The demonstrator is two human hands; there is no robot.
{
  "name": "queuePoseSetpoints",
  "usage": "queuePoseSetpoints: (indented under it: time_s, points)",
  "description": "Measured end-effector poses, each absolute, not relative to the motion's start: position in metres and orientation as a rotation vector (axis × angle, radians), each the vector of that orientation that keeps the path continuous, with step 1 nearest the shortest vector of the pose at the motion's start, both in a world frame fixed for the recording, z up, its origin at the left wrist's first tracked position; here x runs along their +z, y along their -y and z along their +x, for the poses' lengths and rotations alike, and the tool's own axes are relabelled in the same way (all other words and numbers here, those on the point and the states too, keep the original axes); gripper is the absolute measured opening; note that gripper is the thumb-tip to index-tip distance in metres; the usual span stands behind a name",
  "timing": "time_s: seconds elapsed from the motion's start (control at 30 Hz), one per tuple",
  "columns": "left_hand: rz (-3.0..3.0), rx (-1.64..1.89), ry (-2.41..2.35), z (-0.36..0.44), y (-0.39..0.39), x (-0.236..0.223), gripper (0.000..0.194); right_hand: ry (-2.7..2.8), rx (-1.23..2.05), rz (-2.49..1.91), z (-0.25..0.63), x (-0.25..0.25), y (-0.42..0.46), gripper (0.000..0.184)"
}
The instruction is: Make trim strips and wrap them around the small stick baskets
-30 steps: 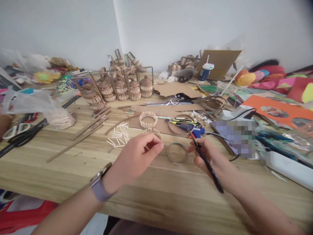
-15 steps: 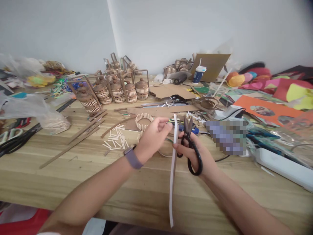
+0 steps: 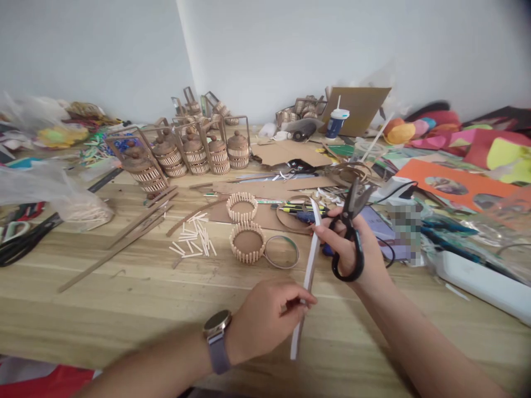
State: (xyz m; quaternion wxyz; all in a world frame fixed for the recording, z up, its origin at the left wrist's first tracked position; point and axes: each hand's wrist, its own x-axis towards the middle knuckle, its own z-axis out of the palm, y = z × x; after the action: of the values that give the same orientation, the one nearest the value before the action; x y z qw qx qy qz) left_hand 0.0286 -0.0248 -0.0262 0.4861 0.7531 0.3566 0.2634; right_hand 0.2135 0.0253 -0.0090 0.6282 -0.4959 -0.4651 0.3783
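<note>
My right hand [image 3: 360, 249] has its fingers through the handles of black scissors [image 3: 352, 232], whose blades point up and stand parted. Between its thumb and fingers it also grips the upper part of a narrow white-faced strip [image 3: 310, 265] with a brown edge. My left hand [image 3: 269, 315], a watch at its wrist, closes its fingertips on the strip lower down. Beyond the hands lie two rings of short wooden sticks, a nearer ring [image 3: 248, 257] with a brown base and a farther ring [image 3: 241, 218]. A thin plain hoop [image 3: 282, 266] rests beside the nearer one.
Loose pale sticks [image 3: 199, 235] are scattered left of the rings. Long brown strips [image 3: 124, 237] lie farther left. Several small lidded baskets with handles [image 3: 194, 152] stand behind. A cup [image 3: 337, 122], an orange sheet [image 3: 448, 185] and a white power strip [image 3: 481, 282] are at the right.
My left hand has come down toward me from beside the strip's top to its lower part, uncovering the rings and hoop. My right hand, with scissors and strip, has shifted slightly right and up.
</note>
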Motion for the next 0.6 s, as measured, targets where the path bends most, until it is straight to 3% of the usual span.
queuePoseSetpoints:
  time_s: [0.17, 0.4, 0.6]
  points:
    - [2.14, 0.497, -0.578, 0.017, 0.031, -0.033, 0.026, 0.942, 0.829, -0.981, 0.227, 0.006, -0.03, 0.034]
    - [2.108, 0.465, -0.666, -0.009, 0.024, -0.039, 0.024, 0.797, 0.782, -0.99, 0.259, 0.014, -0.044, 0.039]
    - [2.041, 0.808, -0.824, -0.009, 0.018, -0.025, 0.028, 1.125, 0.724, -1.342, 0.255, 0.012, -0.034, 0.031]
